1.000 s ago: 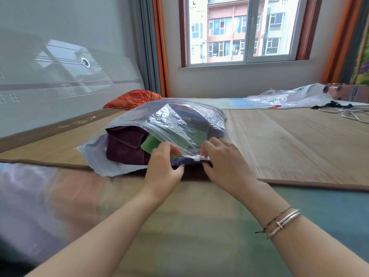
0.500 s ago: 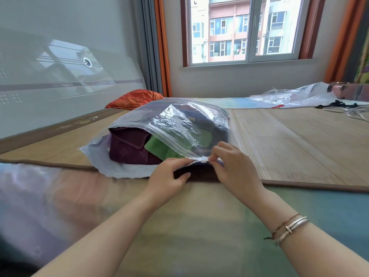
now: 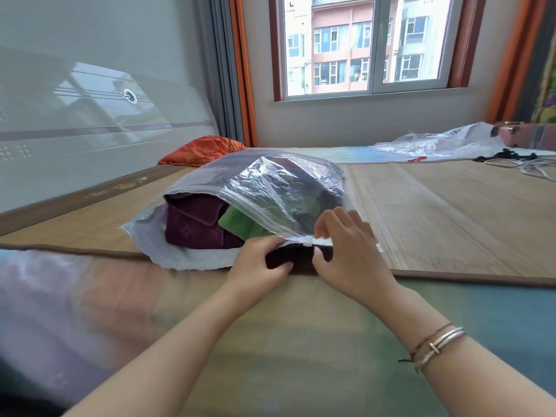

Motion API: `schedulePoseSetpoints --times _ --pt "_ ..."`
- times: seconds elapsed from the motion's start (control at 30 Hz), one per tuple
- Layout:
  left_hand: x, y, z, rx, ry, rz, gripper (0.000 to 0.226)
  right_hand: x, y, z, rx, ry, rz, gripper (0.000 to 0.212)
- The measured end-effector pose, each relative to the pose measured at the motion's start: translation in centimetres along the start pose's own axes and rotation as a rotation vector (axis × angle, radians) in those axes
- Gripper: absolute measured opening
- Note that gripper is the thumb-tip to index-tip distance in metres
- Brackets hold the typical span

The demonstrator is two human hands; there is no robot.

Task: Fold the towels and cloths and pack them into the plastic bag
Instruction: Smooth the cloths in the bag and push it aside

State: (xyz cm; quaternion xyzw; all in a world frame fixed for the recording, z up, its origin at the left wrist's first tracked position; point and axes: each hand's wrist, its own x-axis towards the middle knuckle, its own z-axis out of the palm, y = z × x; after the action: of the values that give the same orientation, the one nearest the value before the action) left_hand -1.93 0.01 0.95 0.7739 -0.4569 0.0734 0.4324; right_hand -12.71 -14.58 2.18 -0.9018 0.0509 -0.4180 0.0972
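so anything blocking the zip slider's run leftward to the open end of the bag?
Possibly. The left hand grips the bag mouth right beside the white slider, on its path. Farther left the mouth gapes, and the green cloth and maroon towel bulge at the opening of the plastic bag. The right hand pinches the seal by the slider.

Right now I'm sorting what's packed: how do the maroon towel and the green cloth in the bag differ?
The maroon towel is bulkier and sits left, exposed at the open mouth; the green cloth shows only a small wedge, right of it and partly under the plastic. Both lie folded inside the plastic bag.
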Motion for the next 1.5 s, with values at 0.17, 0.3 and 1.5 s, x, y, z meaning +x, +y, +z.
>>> schedulePoseSetpoints --times 0.17,0.3,1.5 --pt "-3.0 1.3 1.2 -0.093 0.374 -0.082 0.019 0.0 -1.2 -2.1 0.347 0.099 0.137 0.014" --pt "-2.1 4.0 2.3 -0.279 0.254 -0.355 0.033 0.0 -1.2 -2.6 0.474 -0.148 0.456 0.061" --pt "2.2 -1.1 -1.8 -0.977 0.328 -0.805 0.038 0.6 0.4 0.3 1.379 0.111 1.132 0.035"
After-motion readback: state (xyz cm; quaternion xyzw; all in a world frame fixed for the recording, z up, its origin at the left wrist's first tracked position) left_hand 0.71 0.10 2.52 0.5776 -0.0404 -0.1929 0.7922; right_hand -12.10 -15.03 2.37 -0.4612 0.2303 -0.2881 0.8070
